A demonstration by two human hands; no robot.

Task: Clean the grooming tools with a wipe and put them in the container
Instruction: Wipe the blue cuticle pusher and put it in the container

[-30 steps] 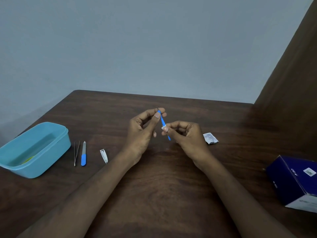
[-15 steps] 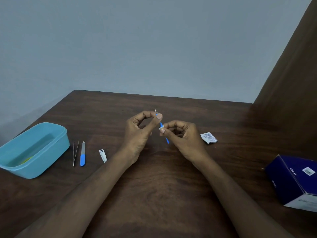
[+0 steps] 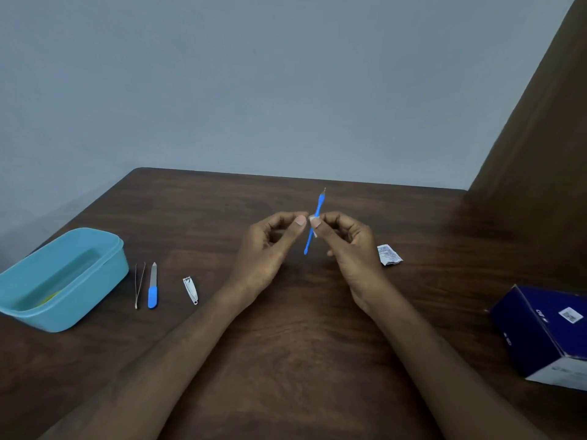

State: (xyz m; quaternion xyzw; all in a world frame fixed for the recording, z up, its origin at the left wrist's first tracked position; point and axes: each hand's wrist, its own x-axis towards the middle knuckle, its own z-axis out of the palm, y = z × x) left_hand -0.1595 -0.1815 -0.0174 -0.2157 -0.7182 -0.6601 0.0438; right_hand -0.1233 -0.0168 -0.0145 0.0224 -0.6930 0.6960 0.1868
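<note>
Wiping a blue cuticle tool [image 3: 314, 225] above the table [image 3: 286, 360]

Right hand [image 3: 347, 249] is pinching a wipe [image 3: 313, 219] around it; left hand [image 3: 270, 249], fingers curled, is pinching nothing visible beside it.

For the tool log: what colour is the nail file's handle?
Blue, below a silver blade: the flat metal nail file on the table, head view.
</note>
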